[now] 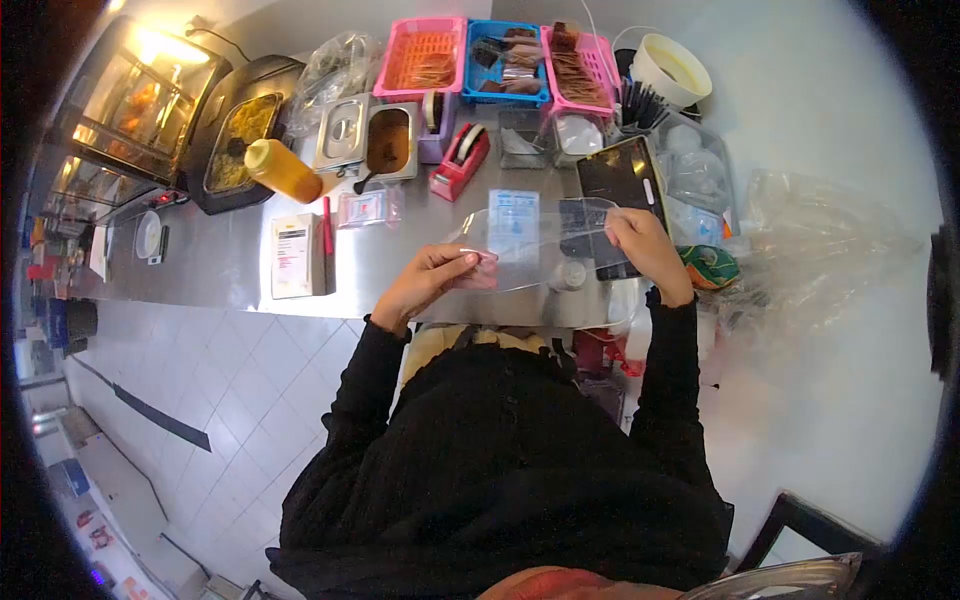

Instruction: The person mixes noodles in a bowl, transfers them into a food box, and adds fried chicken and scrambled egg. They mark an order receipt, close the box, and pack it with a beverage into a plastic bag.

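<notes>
A clear plastic bag [545,255] is stretched between my two hands above the front edge of the steel counter [400,290]. My left hand [432,280] pinches its left end, where something small and pinkish shows at the fingertips. The right end is gripped in the closed fingers of my right hand [645,248]. Beneath and behind the bag lie a blue-and-white printed packet [514,215] and a black tablet [625,185]. A red tape dispenser [461,163] stands farther back.
Pink basket [422,50], blue basket [507,60] and another pink basket [580,70] line the back. Left are a sauce bottle [282,170], a metal sauce tray [391,140], a notepad [293,255] and a lit food warmer [140,110]. Plastic bags [800,250] lie right.
</notes>
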